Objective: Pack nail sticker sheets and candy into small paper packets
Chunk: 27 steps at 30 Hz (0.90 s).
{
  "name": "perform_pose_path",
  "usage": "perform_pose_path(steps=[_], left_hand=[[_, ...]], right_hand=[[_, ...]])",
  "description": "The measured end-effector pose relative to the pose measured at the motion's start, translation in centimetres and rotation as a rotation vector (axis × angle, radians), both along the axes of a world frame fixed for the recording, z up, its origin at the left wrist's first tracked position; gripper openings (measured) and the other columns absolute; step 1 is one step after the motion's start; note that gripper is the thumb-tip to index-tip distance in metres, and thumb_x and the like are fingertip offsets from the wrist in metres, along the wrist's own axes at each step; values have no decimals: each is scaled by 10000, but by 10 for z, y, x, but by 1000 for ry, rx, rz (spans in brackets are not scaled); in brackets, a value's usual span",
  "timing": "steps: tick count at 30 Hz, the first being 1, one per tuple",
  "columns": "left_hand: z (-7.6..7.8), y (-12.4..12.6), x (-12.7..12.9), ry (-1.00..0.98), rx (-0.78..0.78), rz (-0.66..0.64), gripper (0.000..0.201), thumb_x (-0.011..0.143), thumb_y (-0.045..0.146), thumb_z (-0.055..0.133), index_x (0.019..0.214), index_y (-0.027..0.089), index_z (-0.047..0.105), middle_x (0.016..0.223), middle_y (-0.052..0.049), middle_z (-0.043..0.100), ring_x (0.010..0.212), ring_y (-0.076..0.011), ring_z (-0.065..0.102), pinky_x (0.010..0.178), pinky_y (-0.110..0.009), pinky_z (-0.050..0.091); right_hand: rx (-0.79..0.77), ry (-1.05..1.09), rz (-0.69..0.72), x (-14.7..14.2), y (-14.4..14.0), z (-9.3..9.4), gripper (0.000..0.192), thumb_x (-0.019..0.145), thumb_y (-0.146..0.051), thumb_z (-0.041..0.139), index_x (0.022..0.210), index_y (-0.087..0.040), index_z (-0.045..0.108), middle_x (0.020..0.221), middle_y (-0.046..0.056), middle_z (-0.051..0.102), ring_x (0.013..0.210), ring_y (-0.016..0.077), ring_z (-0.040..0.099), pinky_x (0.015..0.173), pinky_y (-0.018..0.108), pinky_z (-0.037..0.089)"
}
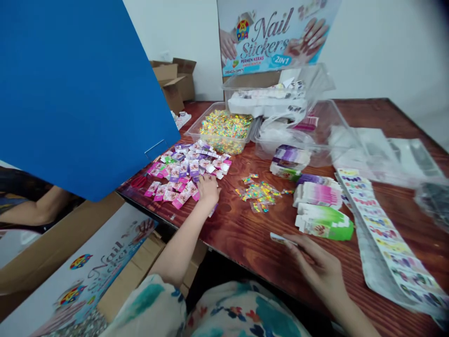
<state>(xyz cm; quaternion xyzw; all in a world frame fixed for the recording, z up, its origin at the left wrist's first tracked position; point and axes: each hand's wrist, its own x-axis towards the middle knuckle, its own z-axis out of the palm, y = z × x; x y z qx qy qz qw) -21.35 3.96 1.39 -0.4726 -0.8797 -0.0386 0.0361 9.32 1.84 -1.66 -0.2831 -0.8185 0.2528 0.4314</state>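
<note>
My left hand (208, 189) lies over the near right edge of a pile of small pink, purple and green printed boxes (182, 169). Its fingers reach onto the boxes with the thumb apart, and I see nothing held. Over the bare wood at the front, my right hand (317, 267) pinches a small, thin, flat printed piece (279, 239) between thumb and fingers. Stacks of flattened cartons, one green (328, 223) and one pink (319, 194), sit just beyond that hand. Between the hands is a loose heap of small shiny candy packets (259, 193).
A clear tub of shiny packets (219, 135) stands at the back, beside stacked clear tubs (280, 96) holding white strips. A long sticker strip (386, 234) runs down the right. A blue panel (80, 89) blocks the left. Below it is a printed carton (80, 271); another person's arm (35, 210) shows behind.
</note>
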Motion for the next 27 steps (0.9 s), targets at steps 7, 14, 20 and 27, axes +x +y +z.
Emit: perform_pose_path(steps=[7, 14, 20, 27], left_hand=[[-9, 7, -16, 21, -41, -142, 284, 913, 163, 455, 1156, 118, 594, 1168, -183, 613, 1114, -311, 502, 931, -442, 376], [-4, -3, 11, 55, -23, -339, 313, 955, 225, 382, 1064, 147, 664, 1104, -148, 622, 1082, -294, 484, 920, -430, 371], [-11, -14, 52, 4, 25, -628, 316, 886, 437, 555, 942, 154, 684, 1132, -140, 539, 1084, -301, 453, 885, -428, 402], [-19, -6, 80, -219, 30, -655, 256, 959, 277, 423, 1082, 210, 637, 1144, -97, 549, 1130, -249, 441, 986, -392, 379]], right_hand=[[-208, 54, -32, -6, 0, -8, 152, 878, -257, 603, 975, -217, 714, 838, 42, 742, 652, 164, 695, 633, 236, 561], [-426, 182, -118, -6, 3, -13, 175, 844, -326, 654, 956, -208, 719, 725, 24, 712, 559, 156, 651, 589, 262, 539], [-581, 263, -162, -9, 1, -18, 228, 821, -378, 674, 948, -193, 720, 661, 22, 712, 554, 162, 655, 570, 261, 524], [-621, 314, -219, -9, 3, -24, 259, 810, -395, 681, 952, -183, 723, 600, 10, 686, 538, 152, 631, 597, 271, 518]])
